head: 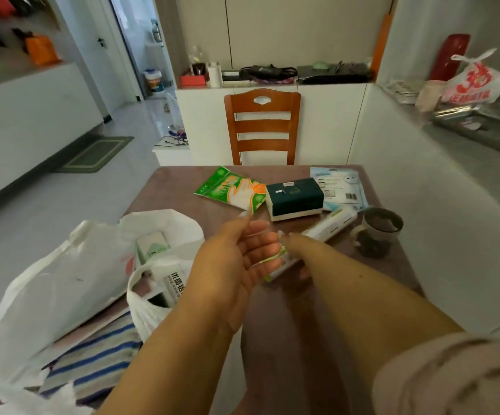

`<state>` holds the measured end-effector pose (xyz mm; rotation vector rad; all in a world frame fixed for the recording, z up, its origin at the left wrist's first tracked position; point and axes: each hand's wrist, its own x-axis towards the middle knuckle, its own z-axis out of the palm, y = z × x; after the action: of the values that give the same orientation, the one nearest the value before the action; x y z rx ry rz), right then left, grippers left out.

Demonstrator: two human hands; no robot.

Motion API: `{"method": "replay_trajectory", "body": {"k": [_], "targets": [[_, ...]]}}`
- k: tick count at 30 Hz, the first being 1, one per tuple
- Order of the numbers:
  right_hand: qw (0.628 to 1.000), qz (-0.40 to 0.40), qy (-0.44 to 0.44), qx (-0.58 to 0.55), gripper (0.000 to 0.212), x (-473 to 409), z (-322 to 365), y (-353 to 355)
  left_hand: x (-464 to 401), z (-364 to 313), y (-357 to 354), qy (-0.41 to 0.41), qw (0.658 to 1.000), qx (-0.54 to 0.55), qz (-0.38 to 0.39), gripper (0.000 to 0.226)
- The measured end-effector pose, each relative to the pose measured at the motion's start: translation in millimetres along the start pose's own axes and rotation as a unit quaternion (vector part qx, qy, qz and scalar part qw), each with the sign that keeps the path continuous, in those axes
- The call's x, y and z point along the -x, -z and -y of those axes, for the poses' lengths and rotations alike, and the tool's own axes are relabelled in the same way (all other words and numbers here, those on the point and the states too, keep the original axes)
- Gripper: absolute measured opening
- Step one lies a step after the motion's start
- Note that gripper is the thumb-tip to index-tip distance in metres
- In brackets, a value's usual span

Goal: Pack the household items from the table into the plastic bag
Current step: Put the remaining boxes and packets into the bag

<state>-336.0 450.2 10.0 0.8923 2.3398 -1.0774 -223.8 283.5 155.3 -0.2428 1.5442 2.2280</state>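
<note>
The desk [287, 310] holds the plastic bag [63, 274] at its left edge, already carrying a few boxes, while the tissue box [294, 198], glove packet [228, 187] and others wait at the far side. The left hand [236, 259] is spread wide beside a small white-green packet [275, 262], which the largely hidden right hand [295, 250] seems to hold, with bare desk between them and the bag.

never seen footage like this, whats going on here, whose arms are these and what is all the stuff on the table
There is one picture, taken by a camera worn on a person's head, looking down at their own bare arms. No machine is involved. The left hand is open; the right hand is mostly hidden behind it, so its grip is unclear, near a small green-and-white pack. On the brown table lie a green glove packet, a dark tissue box, a pale blue packet, a white tube and a dark cup. The white plastic bag on the left already holds some boxes.
</note>
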Motion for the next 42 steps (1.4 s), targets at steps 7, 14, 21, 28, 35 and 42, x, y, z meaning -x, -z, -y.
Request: {"method": "replay_trajectory", "body": {"k": [7,14,21,28,35,42], "targets": [[0.993,-0.023,0.01,-0.115,0.038,4.4,-25.3,-16.8,14.1,-7.4,8.3,-0.003,1.0,0.007,0.023,0.032],[0.973,-0.108,0.069,-0.19,0.02,63.7,-25.6,-11.7,52.6,-23.6,21.2,-0.024,0.999,-0.011,0.038,0.033],[0.907,-0.092,0.214,-0.352,0.025,188.6,34.3,21.6,77.1,-53.2,56.2,-0.099,0.994,-0.04,0.016,0.02],[0.816,0.158,0.238,-0.502,0.04,295.5,80.1,20.8,80.7,-73.7,128.4,-0.4,0.79,-0.424,-0.189,0.02],[0.795,0.234,0.208,-0.519,0.055,342.1,88.7,-12.6,49.7,-96.3,180.4,-0.294,0.713,-0.596,-0.224,0.029],[0.836,0.172,0.167,-0.493,0.037,358.8,100.9,-64.9,61.0,-118.1,183.2,-0.2,0.933,-0.263,-0.145,0.024]]}}
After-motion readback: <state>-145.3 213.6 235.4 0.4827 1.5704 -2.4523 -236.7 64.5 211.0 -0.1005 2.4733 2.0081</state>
